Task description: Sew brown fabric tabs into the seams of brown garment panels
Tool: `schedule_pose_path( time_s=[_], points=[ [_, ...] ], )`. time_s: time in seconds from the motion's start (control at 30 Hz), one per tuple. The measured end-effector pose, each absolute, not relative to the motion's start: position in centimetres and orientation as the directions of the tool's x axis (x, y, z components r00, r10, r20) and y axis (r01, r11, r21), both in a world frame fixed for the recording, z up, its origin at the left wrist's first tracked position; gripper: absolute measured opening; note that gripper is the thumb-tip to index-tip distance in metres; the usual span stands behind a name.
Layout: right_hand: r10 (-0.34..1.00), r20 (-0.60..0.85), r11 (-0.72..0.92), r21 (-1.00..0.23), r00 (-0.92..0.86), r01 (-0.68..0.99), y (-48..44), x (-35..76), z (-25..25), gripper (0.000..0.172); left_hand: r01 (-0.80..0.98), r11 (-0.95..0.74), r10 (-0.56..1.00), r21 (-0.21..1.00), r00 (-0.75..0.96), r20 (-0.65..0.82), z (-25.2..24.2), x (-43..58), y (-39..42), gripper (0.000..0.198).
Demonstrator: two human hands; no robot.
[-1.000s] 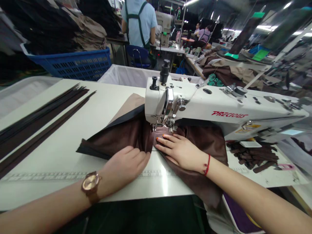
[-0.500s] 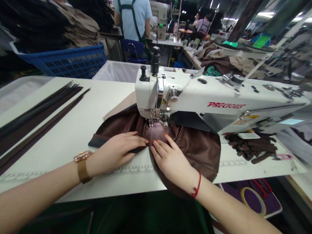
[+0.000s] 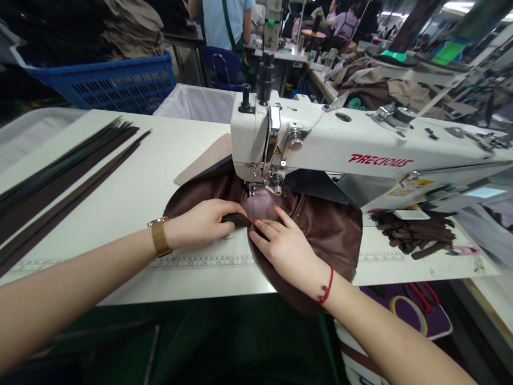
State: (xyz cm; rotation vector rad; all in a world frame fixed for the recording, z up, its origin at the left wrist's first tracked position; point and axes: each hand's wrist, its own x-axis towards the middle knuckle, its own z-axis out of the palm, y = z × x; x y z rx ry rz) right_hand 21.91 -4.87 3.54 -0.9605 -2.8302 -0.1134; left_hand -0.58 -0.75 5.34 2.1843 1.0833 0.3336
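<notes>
A dark brown piece of fabric (image 3: 332,230) lies under the head of a white sewing machine (image 3: 360,155) and hangs over the table's front edge. My left hand (image 3: 200,224), with a watch on its wrist, pinches a dark folded edge of the fabric just in front of the needle. My right hand (image 3: 280,246) lies flat on the fabric beside it, fingers stretched toward the presser foot (image 3: 250,190). The two hands' fingertips almost touch.
Long dark strips (image 3: 60,182) lie on the white table (image 3: 132,192) at the left. A pile of small brown pieces (image 3: 412,235) sits under the machine arm at right. A blue basket (image 3: 104,85) and a person in a blue shirt (image 3: 224,21) are behind.
The fabric has been drawn in and bunched toward the needle. My left hand moved up and right and closed on the fabric's edge. My right hand stayed on the cloth.
</notes>
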Motion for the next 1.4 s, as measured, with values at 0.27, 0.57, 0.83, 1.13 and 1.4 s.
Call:
schedule_pose_path(
  time_s=[0.27, 0.57, 0.83, 1.13, 1.4],
  points=[
    [0.602, 0.163, 0.79, 0.021, -0.781, 0.613, -4.9, 22.0, 3.6, 0.024, 0.637, -0.432, 0.771, 0.639, 0.628, -0.105, 5.4, -0.4, -0.6, 0.038],
    [0.599, 0.204, 0.792, -0.012, -0.774, 0.61, -4.9, 22.1, 3.1, 0.025, 0.613, -0.768, 0.638, 0.183, 0.757, 0.139, 3.9, 0.8, -4.1, 0.03],
    [0.644, 0.251, 0.756, -0.068, -0.722, 0.651, -5.0, 22.0, 2.5, 0.029, 0.607, -0.794, 0.594, -0.022, 0.783, 0.185, 1.8, 0.7, -5.3, 0.031],
    [0.629, 0.26, 0.769, -0.065, -0.733, 0.636, -4.6, 22.0, 2.7, 0.03, 0.612, -0.79, 0.588, -0.037, 0.772, 0.241, 1.4, 1.2, -5.5, 0.035],
    [0.613, 0.277, 0.781, -0.066, -0.74, 0.622, -4.2, 22.3, 2.3, 0.028, 0.624, -0.782, 0.603, 0.001, 0.756, 0.255, 1.3, 1.3, -5.6, 0.034]
  ],
)
